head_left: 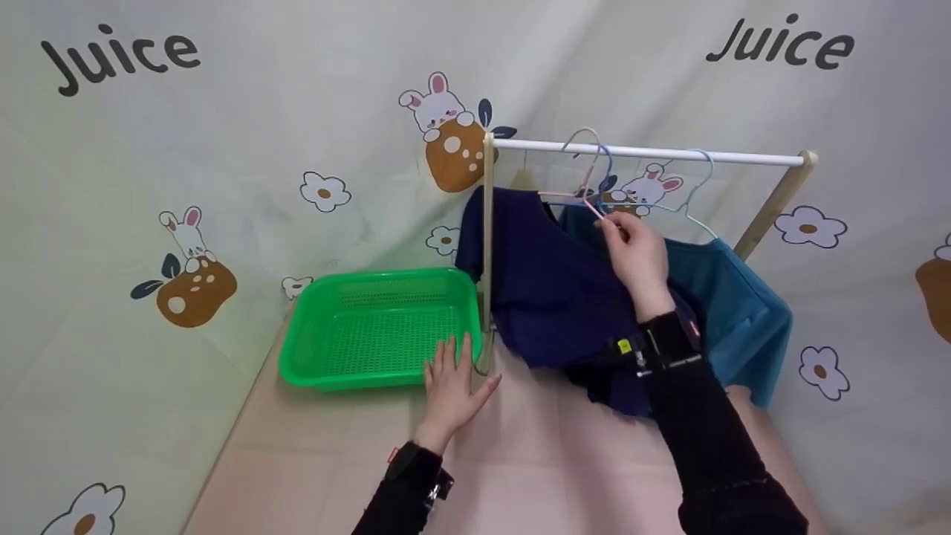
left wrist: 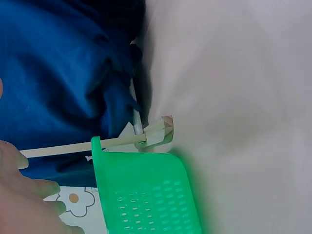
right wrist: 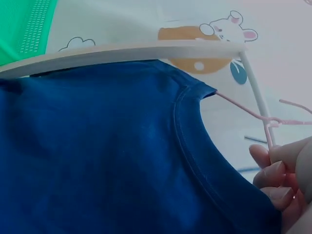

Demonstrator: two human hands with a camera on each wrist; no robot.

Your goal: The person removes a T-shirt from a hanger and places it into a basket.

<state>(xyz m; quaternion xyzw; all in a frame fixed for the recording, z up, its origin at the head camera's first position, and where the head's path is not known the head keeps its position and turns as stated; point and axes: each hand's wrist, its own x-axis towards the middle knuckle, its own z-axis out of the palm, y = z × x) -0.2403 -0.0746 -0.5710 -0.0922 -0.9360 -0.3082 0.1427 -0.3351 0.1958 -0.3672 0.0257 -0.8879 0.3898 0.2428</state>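
My right hand (head_left: 640, 256) pinches one arm of a pink hanger (head_left: 592, 205) just below its neck. A navy short-sleeved shirt (head_left: 550, 282) hangs on that hanger, its collar (right wrist: 183, 126) gaping beside my fingers in the right wrist view. The pink hook overlaps the white bar of the rack (head_left: 654, 152); whether it rests on it I cannot tell. My left hand (head_left: 452, 390), fingers spread, is at the front right corner of a green plastic basket (head_left: 356, 380). Contact with the rim is unclear. The left wrist view shows only fingertips (left wrist: 41, 187) beside the basket.
A teal shirt (head_left: 750, 319) on a light teal hanger (head_left: 702, 215) hangs right of the navy one. Behind the pink hook is a blue hanger (head_left: 608, 160). Wooden posts (head_left: 488, 238) hold the bar. A pink cloth (head_left: 513, 461) covers the table, with a printed curtain behind.
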